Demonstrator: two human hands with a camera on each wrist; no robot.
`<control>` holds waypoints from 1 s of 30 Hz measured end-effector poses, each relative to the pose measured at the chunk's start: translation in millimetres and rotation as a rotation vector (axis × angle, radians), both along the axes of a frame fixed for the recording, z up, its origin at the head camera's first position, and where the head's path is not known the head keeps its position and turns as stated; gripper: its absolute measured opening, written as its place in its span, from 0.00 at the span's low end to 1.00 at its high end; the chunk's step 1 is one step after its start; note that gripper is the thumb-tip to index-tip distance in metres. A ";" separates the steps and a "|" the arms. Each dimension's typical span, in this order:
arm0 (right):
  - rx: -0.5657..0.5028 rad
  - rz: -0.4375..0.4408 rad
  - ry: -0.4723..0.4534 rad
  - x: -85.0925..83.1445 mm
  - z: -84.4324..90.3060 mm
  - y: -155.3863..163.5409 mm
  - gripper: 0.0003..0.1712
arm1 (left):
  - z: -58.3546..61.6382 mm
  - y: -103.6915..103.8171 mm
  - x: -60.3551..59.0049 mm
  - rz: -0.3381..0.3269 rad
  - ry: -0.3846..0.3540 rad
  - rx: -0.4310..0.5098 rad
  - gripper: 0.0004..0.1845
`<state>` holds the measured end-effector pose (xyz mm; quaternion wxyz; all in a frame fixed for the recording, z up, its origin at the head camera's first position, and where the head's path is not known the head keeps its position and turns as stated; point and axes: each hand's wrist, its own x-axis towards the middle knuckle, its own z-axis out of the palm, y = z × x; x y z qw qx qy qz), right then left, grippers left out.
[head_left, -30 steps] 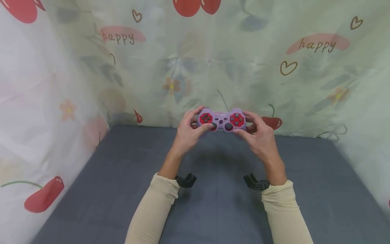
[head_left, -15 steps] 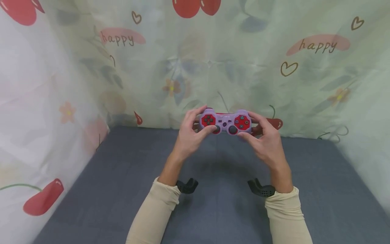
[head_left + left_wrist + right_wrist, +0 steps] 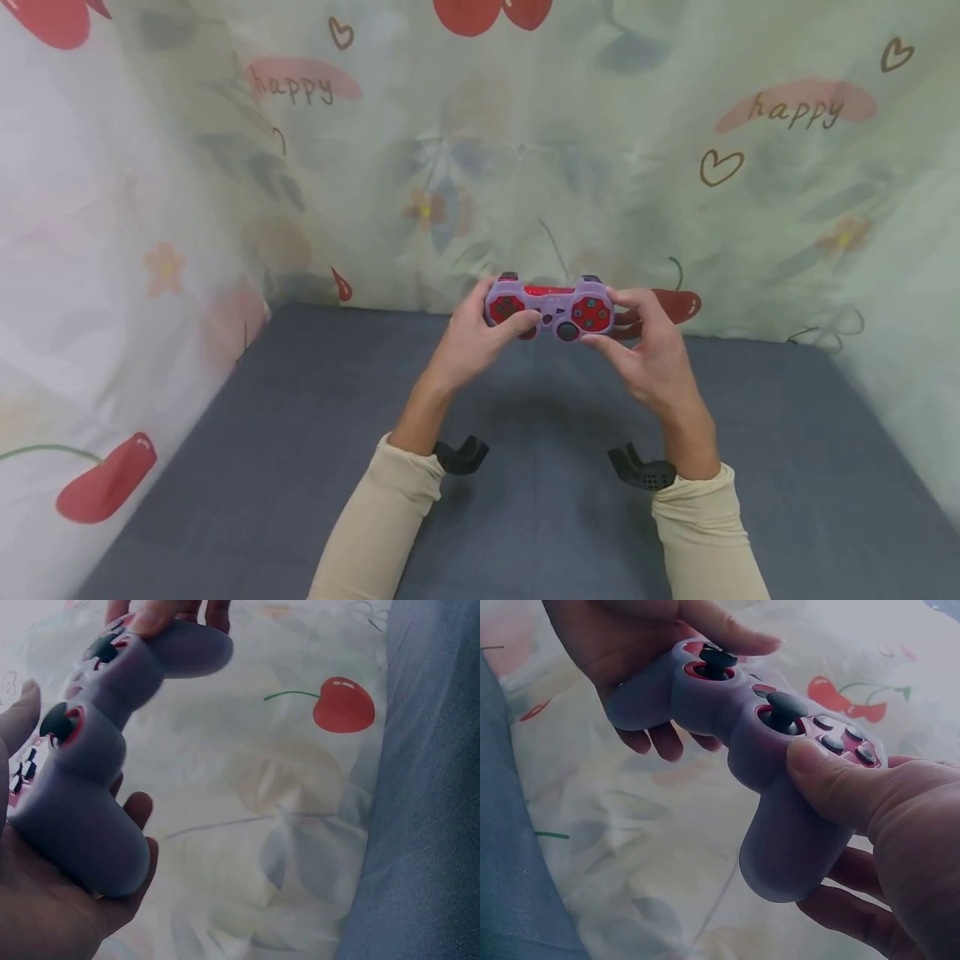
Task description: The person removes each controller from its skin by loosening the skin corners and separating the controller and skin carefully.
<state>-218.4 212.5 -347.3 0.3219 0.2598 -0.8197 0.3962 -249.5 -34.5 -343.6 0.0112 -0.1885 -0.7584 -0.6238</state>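
Observation:
A purple game controller (image 3: 550, 307) with red button pads and dark sticks is held in the air above the grey surface, near the back curtain. My left hand (image 3: 474, 333) grips its left handle, thumb lying over the left stick. My right hand (image 3: 647, 350) grips the right handle, thumb beside the right stick. The left wrist view shows the controller (image 3: 82, 787) from below, cradled in the left hand (image 3: 45, 900). In the right wrist view the controller (image 3: 757, 742) is seen with the right hand's thumb (image 3: 840, 787) pressing near the stick and the left hand (image 3: 637, 637) beyond.
A grey padded surface (image 3: 525, 500) spreads below the hands. Pale curtains printed with cherries, hearts and the word happy (image 3: 300, 150) close off the back and both sides. Black wrist mounts (image 3: 459, 456) sit at the sleeve cuffs.
The controller has tipped a little, with its top edge and shoulder buttons now showing, and sits slightly lower. Both hands keep their grip on it.

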 end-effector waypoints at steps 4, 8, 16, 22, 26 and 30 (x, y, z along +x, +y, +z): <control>-0.016 0.000 -0.001 -0.1 -3.4 1.8 0.38 | -1.7 2.4 -0.7 -0.009 0.004 0.001 0.31; -0.031 0.028 -0.036 -0.7 -6.3 2.3 0.38 | -3.5 3.0 -0.5 -0.002 0.017 -0.005 0.30; -0.039 0.033 -0.175 5.3 -6.2 2.7 0.33 | -5.4 -0.9 -0.1 0.004 0.010 -0.018 0.30; -0.034 0.016 -0.204 9.5 0.7 3.3 0.33 | -5.5 -1.1 -1.4 -0.082 0.077 0.017 0.29; 0.009 0.036 -0.183 11.5 3.0 3.3 0.32 | -6.5 0.5 0.1 -0.111 0.133 0.019 0.29; 0.060 0.070 -0.174 13.3 2.2 2.6 0.29 | -8.7 1.6 -0.2 -0.114 0.184 0.006 0.33</control>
